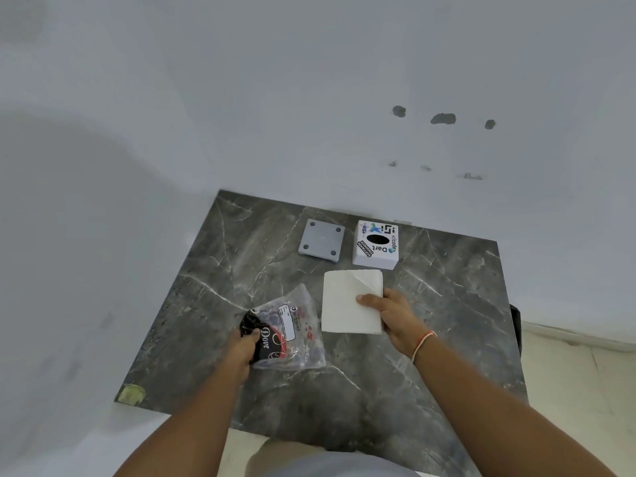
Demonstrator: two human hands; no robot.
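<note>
White tissue stack (349, 302) lies on the marble table (213, 339), pinched at its right edge by the right hand (395, 316). Just left, the left hand (245, 347) grips a clear Dove wrapper (289, 333). Beyond them sit a sticker-covered tissue box (375, 244) and a grey square lid (321, 239).

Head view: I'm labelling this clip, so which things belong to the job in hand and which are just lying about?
In the job: white tissue bundle, held by the right hand; clear Dove wrapper, gripped by the left hand.
Lying about: grey square plate; white stickered box with an oval hole. Both sit untouched at the back of the marble table.
</note>
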